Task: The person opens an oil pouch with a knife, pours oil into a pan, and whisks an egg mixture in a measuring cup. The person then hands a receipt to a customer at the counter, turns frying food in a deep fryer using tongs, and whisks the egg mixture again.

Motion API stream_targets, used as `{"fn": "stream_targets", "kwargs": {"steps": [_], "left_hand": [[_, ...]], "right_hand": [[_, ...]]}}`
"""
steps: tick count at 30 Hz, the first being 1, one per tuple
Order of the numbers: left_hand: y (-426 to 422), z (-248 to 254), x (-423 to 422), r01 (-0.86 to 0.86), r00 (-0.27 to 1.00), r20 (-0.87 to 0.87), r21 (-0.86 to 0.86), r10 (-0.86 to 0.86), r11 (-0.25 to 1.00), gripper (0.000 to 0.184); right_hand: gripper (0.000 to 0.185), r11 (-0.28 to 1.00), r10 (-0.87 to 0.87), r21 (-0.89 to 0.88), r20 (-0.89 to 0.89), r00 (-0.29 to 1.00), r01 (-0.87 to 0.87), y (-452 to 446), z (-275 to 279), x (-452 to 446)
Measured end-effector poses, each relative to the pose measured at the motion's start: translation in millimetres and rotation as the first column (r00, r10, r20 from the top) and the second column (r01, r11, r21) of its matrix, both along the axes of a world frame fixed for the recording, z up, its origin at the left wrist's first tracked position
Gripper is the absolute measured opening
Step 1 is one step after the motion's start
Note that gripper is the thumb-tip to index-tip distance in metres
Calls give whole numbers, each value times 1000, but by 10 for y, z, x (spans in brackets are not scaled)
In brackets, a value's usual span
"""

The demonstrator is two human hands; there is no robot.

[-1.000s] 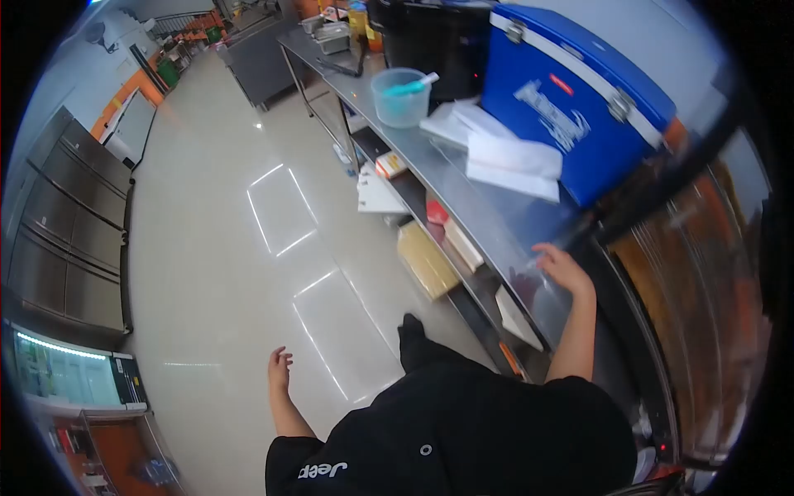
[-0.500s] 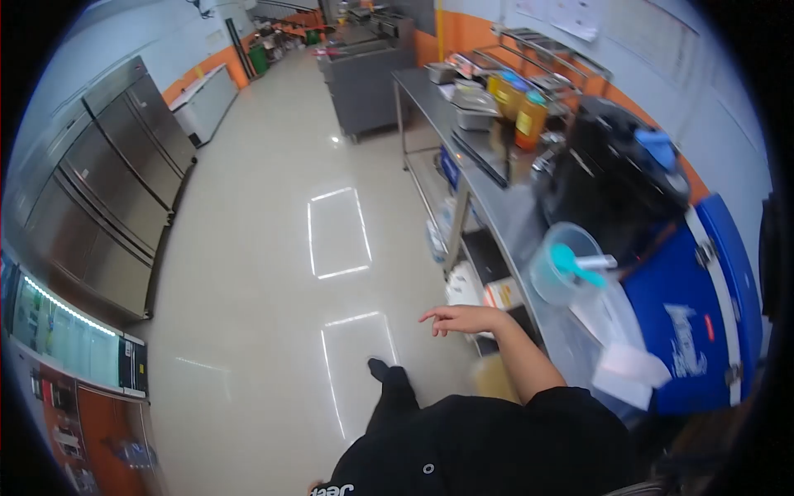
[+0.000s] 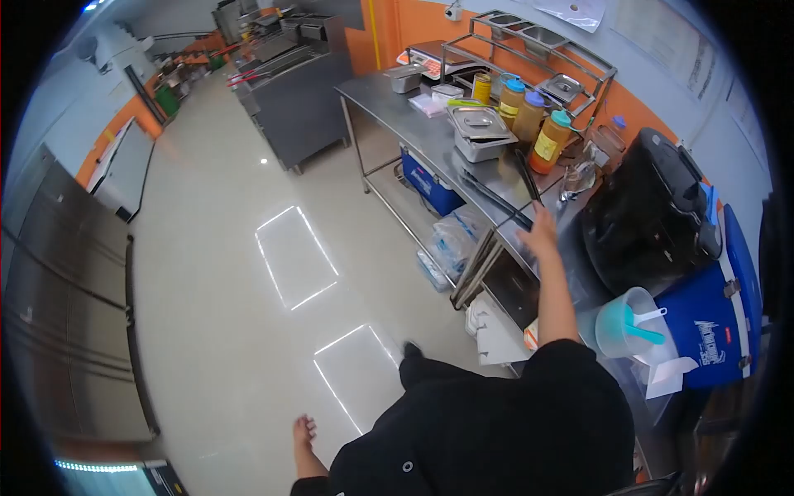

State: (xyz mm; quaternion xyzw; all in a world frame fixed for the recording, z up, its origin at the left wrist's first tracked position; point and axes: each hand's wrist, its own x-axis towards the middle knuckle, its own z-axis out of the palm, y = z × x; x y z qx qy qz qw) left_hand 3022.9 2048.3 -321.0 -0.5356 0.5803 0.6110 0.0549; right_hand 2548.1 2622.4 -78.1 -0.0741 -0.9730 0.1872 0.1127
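Observation:
My right hand (image 3: 541,235) reaches over the steel table's edge, thumb and index finger apart. Its fingertips are at the near end of black tongs (image 3: 499,198), whose two arms spread across the tabletop; whether they touch is unclear. Beyond lie a lidded steel pan (image 3: 481,136) and squeeze bottles with blue, purple and teal caps, among them an orange one (image 3: 547,147). Low at my left side hangs my left hand (image 3: 305,430), empty, its fingers loosely bent and apart.
The steel table (image 3: 389,112) runs along the right wall. A black lidded container (image 3: 637,215), a clear jug (image 3: 622,326) with a turquoise scoop and a blue cooler (image 3: 711,331) stand nearer me. Steel refrigerators (image 3: 66,314) line the left; a grey counter (image 3: 302,107) stands ahead.
My right hand has moved forward and right, from beside the table to the tongs. My left hand has come into view. The view has shifted toward the table.

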Motion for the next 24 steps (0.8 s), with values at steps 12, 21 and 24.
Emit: {"fn": "stream_targets", "kwargs": {"steps": [12,21,24], "left_hand": [[-2650,151,-2512,-32,984,177,180,0,983,31],[-4221,-591,-3300,77,981,169,132,-99,988,36],[-5058,-835,-4231,644,726,336,-28,-600,765,36]], "right_hand": [[91,847,-468,-108,315,826,521,523,-506,322],[86,485,-721,-201,460,519,851,-1323,769,871],[83,491,-768,-209,355,533,846,-2144,1277,608]]}}
